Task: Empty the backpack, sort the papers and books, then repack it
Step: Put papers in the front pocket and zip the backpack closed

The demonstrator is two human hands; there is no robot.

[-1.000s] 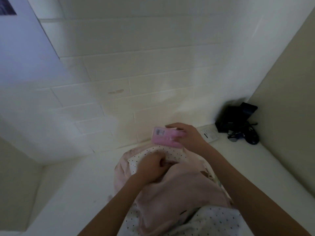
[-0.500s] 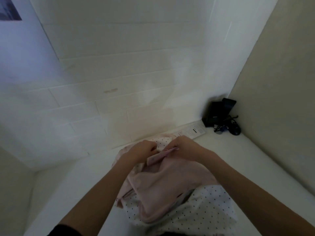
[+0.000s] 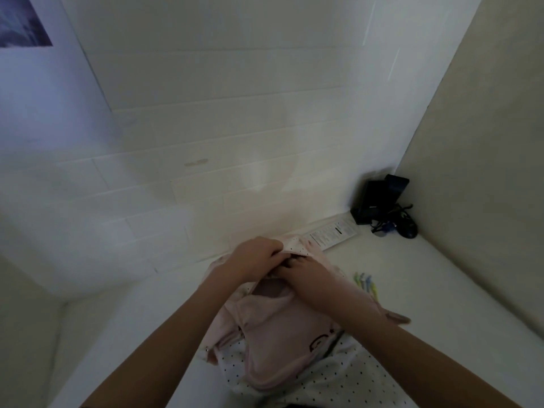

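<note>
A pale pink backpack (image 3: 273, 343) with white dotted lining lies on the white desk (image 3: 441, 278) in front of me. My left hand (image 3: 256, 257) grips the dotted top edge of its opening. My right hand (image 3: 309, 278) lies on the pink flap, its fingertips tucked into the opening under the left hand. What those fingers hold is hidden. The pink flat item is out of sight.
Several pastel pens (image 3: 366, 282) lie on the desk just right of the backpack. A white printed packet (image 3: 329, 235) rests against the back wall. Black devices with cables (image 3: 379, 201) fill the back right corner. Walls close in on the left, back and right.
My right hand carried the pink flat item down from above the backpack into its opening, and it is now hidden. My left hand moved up to the top edge.
</note>
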